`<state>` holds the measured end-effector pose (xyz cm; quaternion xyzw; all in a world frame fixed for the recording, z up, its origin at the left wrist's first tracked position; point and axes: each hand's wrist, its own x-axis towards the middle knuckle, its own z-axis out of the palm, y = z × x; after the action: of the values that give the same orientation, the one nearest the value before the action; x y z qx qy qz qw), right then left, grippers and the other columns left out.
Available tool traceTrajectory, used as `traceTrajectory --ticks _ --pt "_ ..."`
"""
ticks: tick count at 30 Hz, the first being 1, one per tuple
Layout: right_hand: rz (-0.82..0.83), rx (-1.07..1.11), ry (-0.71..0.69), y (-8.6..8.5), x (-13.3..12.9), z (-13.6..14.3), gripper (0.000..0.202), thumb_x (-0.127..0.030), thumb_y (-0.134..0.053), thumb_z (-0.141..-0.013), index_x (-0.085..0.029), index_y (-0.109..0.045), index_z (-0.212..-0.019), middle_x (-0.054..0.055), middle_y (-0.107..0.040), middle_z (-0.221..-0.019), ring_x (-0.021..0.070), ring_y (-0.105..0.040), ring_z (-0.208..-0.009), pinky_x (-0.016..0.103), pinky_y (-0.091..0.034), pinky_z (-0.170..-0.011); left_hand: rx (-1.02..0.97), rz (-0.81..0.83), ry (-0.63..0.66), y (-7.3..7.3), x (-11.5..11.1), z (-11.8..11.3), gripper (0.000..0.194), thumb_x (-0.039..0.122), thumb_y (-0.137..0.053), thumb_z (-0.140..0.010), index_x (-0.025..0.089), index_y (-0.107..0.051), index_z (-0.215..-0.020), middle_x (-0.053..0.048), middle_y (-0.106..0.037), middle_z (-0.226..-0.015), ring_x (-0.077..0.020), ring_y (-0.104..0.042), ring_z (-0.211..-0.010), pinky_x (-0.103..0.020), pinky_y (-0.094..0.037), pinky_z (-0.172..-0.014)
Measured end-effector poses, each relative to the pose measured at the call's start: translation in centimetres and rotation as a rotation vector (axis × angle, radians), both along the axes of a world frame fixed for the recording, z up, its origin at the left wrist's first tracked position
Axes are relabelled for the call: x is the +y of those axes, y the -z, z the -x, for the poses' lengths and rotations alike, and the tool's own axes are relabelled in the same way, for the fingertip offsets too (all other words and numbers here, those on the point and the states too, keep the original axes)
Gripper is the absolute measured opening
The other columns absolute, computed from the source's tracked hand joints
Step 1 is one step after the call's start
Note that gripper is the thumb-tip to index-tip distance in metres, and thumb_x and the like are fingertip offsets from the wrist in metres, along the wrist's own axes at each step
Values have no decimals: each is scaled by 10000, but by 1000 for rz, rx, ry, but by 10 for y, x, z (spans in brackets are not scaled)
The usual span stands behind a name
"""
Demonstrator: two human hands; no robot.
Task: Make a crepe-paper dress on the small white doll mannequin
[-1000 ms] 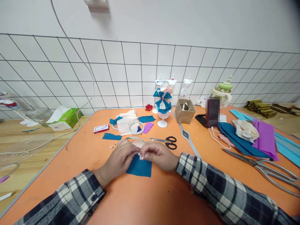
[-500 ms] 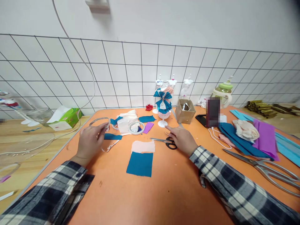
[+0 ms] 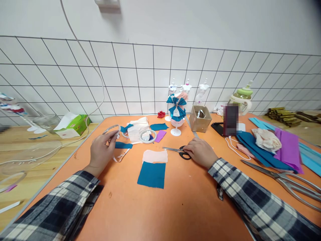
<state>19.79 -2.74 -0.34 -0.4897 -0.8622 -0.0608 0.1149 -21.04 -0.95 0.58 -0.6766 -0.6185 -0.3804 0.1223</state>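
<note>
My left hand (image 3: pixel 102 151) pinches a thin roll of tape (image 3: pixel 112 128), held up on edge over the left of the table. Beneath it lie a teal fabric strip (image 3: pixel 123 145) and a narrow white strip (image 3: pixel 122 155). My right hand (image 3: pixel 202 152) is closed at the black handles of small scissors (image 3: pixel 185 155), whose blades point left on the table. A pale pink fabric piece (image 3: pixel 155 156) and a teal fabric square (image 3: pixel 151 175) lie between my hands, the pink along the square's far edge. Another tape roll (image 3: pixel 154 139) lies flat behind them.
Small white dress forms stand at the back, the nearest wearing a teal bow dress (image 3: pixel 177 107). Right of it are a cardboard box (image 3: pixel 200 122), a phone (image 3: pixel 230 119) and a bottle (image 3: pixel 242 98). Large shears (image 3: pixel 283 179) and folded fabric (image 3: pixel 288 147) lie at right.
My right hand has drawn back from an outstretched finger and closed at the scissors' handles. My left hand still holds the tape roll. The whole view has shifted slightly.
</note>
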Motion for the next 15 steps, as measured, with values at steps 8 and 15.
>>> traceTrajectory --ticks 8,15 --pt "2 -7 -35 -2 0 0 237 -220 -541 -948 -243 -776 -980 74 -696 -937 219 -548 -928 343 -370 -796 -17 17 18 3 1 -2 339 375 -507 -919 231 -725 -1135 -49 -707 -807 -234 -645 -800 -317 -467 -703" --pt "-3 6 59 -2 1 1 233 -269 -534 -972 -249 -766 -977 46 -730 -938 208 -572 -897 338 -330 -742 42 56 0 6 3 -1 350 397 -494 -927 240 -732 -1129 -62 -731 -861 -247 -654 -822 -327 -472 -707"
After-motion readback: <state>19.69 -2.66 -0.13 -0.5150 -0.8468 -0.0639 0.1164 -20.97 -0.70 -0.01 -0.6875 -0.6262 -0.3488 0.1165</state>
